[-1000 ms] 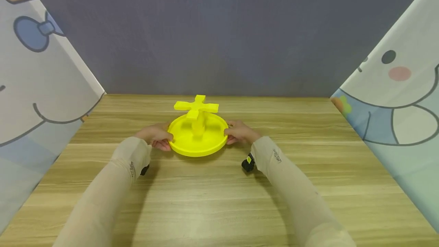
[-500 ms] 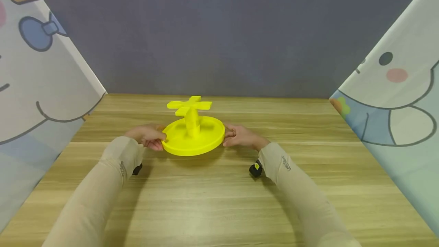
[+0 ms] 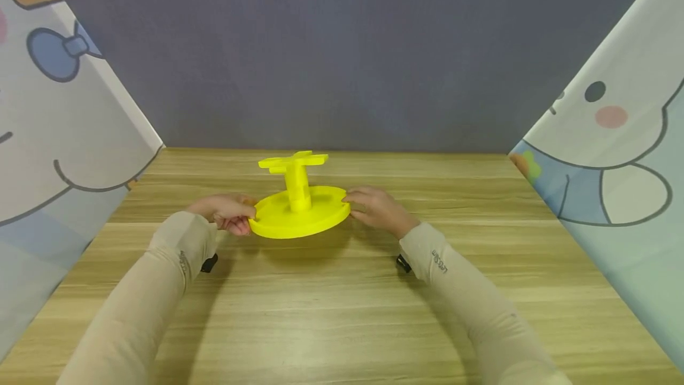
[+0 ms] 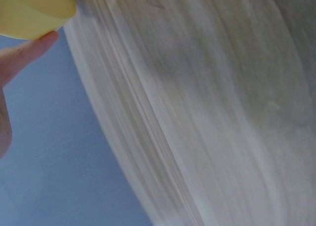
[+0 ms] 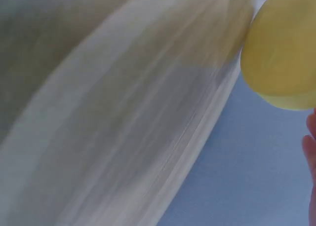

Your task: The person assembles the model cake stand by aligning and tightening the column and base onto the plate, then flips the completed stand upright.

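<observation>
A bright yellow round dish (image 3: 278, 224) with a low rim carries a central post (image 3: 297, 189) topped by a flat cross-shaped piece (image 3: 293, 161). The whole piece tilts, right side higher, and a shadow falls on the table below it. My left hand (image 3: 225, 211) grips the left rim, thumb on top. At the right rim, fingertips of my right hand (image 3: 382, 210) lie over the edge with another finger lower down. In the left wrist view a finger (image 4: 34, 48) touches the dish's underside (image 4: 37, 11). Only fingertips (image 5: 310, 149) show beside the dish (image 5: 281, 53) in the right wrist view.
Beneath lies a wood-grain table (image 3: 331, 314). A dark grey wall (image 3: 342, 52) rises behind its far edge. Panels with cartoon prints stand on the left (image 3: 64, 135) and right (image 3: 636, 153). Light sleeves cover both forearms.
The dish has shifted left and tilted, its right side rising. My right hand loosened at the rim, then moved its fingertips back over the edge. The left hand moved left, keeping its grip.
</observation>
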Demonstrator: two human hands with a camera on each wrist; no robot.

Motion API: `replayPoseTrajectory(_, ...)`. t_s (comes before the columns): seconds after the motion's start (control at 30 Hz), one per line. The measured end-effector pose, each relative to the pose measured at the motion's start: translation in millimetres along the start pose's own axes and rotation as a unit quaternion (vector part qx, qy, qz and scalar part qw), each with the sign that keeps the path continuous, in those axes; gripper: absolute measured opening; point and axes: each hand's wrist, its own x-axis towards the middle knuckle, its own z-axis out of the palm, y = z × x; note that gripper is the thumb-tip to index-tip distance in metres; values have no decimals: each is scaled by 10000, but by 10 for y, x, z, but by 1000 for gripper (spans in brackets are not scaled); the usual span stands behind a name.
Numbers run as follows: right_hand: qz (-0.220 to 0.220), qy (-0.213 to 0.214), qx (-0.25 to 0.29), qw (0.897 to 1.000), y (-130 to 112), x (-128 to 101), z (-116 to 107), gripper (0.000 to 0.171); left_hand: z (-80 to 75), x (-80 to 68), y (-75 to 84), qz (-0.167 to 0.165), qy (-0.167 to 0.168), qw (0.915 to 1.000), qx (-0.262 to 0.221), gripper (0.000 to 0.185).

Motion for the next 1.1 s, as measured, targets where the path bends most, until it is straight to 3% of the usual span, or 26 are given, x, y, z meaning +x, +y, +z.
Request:
replayPoseTrajectory(0.1, -124, 56, -32, 9999, -9, 27, -30, 29, -17, -7, -1, 61, -54, 10000, -37, 73)
replayPoseTrajectory(0.33, 216, -171, -322, 9991, -41, 125, -53, 21, -38, -58, 8, 183, -165, 9995, -175, 61)
replayPoseTrajectory(0.47, 337, -81, -452, 9984, -12, 162, -57, 23, -41, -112, -34, 414, 62, 9986, -308, 53)
replayPoseTrajectory(0.6, 544, -34, -434, 9976, 8, 167, -83, 26, -43, -206, -128, 1040, 603, 9927, -7, 56)
replayPoseTrajectory(0.7, 782, -54, -302, 9965, 14, 165, -123, 25, -21, -227, -176, 1716, 1183, 9749, 787, 57)
replayPoseTrajectory(0.8, 998, -76, -183, 9948, 16, 166, -161, 22, 26, -174, -185, 2294, 1767, 9428, 1652, 59)
replayPoseTrajectory(0.87, 1100, -91, -132, 9938, 15, 167, -177, 21, 64, -120, -178, 2504, 2126, 9216, 2068, 58)
replayPoseTrajectory(1.0, 1404, -275, -27, 9897, 8, 187, -172, 21, 110, -67, -176, 2647, 2671, 8993, 2233, 50)
replayPoseTrajectory(1.1, 1816, -547, 141, 9818, -10, 232, -156, 24, 110, -54, -186, 3061, 3097, 8735, 2179, 49)
